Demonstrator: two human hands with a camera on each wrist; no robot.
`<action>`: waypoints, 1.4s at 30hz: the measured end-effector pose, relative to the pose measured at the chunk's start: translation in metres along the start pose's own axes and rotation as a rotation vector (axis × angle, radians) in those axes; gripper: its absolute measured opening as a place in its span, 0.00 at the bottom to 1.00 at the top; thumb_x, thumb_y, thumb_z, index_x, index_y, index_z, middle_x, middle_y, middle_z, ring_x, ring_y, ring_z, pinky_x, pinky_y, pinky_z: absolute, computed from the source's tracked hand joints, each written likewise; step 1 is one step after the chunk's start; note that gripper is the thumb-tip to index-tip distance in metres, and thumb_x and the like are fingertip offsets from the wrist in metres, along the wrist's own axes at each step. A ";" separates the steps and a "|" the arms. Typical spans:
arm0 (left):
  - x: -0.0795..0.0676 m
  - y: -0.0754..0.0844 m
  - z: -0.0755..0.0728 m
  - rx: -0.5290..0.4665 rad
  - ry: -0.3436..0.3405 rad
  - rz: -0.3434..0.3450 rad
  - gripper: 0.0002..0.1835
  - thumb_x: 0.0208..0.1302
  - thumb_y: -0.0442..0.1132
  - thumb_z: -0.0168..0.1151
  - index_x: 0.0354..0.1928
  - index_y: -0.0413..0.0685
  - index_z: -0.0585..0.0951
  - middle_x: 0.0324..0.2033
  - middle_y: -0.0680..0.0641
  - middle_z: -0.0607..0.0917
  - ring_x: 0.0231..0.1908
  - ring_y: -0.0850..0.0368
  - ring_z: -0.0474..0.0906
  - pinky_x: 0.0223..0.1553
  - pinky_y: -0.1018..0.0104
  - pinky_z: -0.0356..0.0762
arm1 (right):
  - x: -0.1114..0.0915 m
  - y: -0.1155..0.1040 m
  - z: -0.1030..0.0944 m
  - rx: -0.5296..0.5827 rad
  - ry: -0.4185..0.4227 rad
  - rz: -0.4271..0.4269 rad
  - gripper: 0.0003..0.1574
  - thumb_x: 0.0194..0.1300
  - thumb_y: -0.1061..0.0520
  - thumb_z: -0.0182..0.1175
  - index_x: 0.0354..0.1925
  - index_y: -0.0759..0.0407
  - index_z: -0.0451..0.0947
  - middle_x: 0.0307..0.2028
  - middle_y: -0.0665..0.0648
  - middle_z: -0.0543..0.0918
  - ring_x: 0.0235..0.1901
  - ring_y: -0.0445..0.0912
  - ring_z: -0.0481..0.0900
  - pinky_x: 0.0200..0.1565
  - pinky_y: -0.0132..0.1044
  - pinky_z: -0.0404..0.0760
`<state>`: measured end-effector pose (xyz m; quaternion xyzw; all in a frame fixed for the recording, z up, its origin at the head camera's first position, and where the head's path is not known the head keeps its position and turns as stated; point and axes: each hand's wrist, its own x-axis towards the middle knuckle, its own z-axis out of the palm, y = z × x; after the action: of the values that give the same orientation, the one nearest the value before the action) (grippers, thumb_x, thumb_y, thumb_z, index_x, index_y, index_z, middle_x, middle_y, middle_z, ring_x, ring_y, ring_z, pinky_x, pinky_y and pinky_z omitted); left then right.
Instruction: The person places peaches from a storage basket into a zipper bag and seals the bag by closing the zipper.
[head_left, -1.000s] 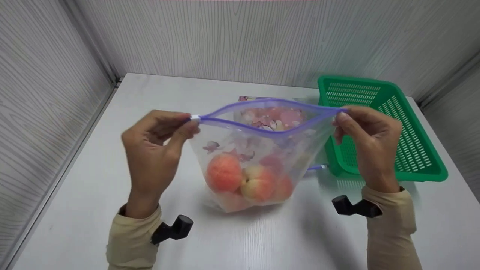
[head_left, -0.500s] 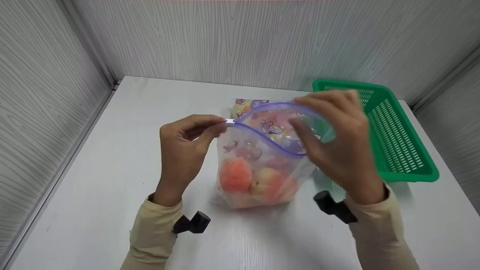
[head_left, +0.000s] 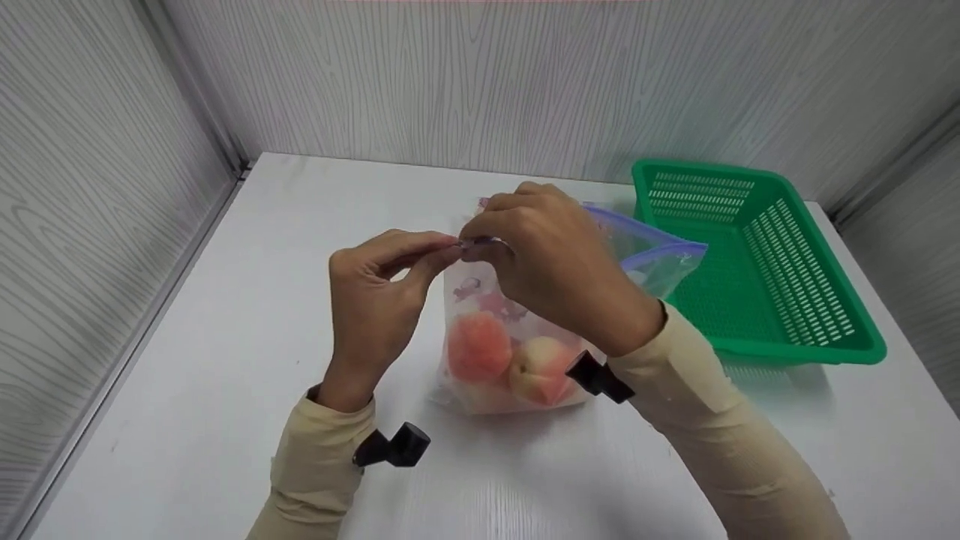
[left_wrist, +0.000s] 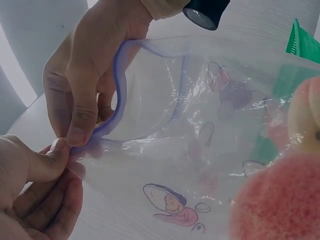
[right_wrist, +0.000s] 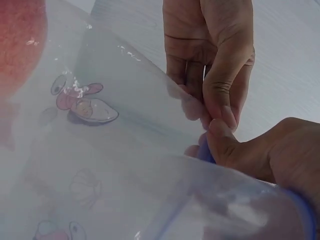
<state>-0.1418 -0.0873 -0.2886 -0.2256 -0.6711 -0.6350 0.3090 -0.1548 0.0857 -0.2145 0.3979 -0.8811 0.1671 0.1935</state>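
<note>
A clear zip-lock bag (head_left: 466,289) with cartoon prints and a purple zip strip (left_wrist: 119,82) stands on the table. Peaches lie in its bottom, a redder peach (head_left: 478,346) beside a yellowish-pink peach (head_left: 538,369). My left hand (head_left: 382,296) pinches the bag's top left corner between thumb and fingers. Right against those fingertips, my right hand (head_left: 547,255) pinches the same end of the zip strip, as the right wrist view shows too. Fingers hide the white slider. Toward the right the bag's mouth gapes, its far corner standing free.
A green plastic basket (head_left: 832,300) with slotted sides stands at the right of the white table (head_left: 225,360). Behind the bag, printed plastic (head_left: 481,202) shows at its upper edge. Pale wood-grain panels (head_left: 420,82) close off the back and sides.
My right hand has let go of the bag's right corner and crossed left to meet the left hand. The left hand, still pinching its corner, has shifted right; the bag's right side has sagged.
</note>
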 end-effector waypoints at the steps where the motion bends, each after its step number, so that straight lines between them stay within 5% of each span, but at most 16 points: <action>1: 0.000 0.000 0.001 0.009 0.001 0.008 0.03 0.59 0.28 0.73 0.35 0.37 0.90 0.31 0.48 0.90 0.33 0.56 0.87 0.39 0.62 0.87 | -0.001 0.000 -0.001 -0.008 0.009 0.005 0.04 0.62 0.63 0.71 0.38 0.58 0.91 0.33 0.54 0.89 0.32 0.50 0.80 0.39 0.42 0.77; 12: -0.003 0.000 0.002 0.082 0.038 0.030 0.03 0.58 0.26 0.73 0.34 0.35 0.89 0.30 0.49 0.89 0.33 0.57 0.85 0.42 0.63 0.87 | -0.017 0.008 -0.012 -0.051 0.013 0.133 0.05 0.60 0.63 0.72 0.36 0.58 0.92 0.32 0.54 0.90 0.37 0.52 0.83 0.46 0.47 0.78; 42: -0.004 -0.003 -0.009 0.057 0.116 -0.010 0.02 0.58 0.22 0.70 0.31 0.33 0.88 0.26 0.46 0.87 0.29 0.57 0.82 0.42 0.65 0.87 | -0.082 0.059 -0.047 -0.092 0.111 0.358 0.08 0.59 0.64 0.73 0.39 0.60 0.91 0.36 0.59 0.90 0.41 0.54 0.84 0.42 0.52 0.81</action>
<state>-0.1402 -0.0957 -0.2933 -0.1763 -0.6708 -0.6293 0.3506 -0.1399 0.1962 -0.2207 0.2158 -0.9324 0.1801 0.2272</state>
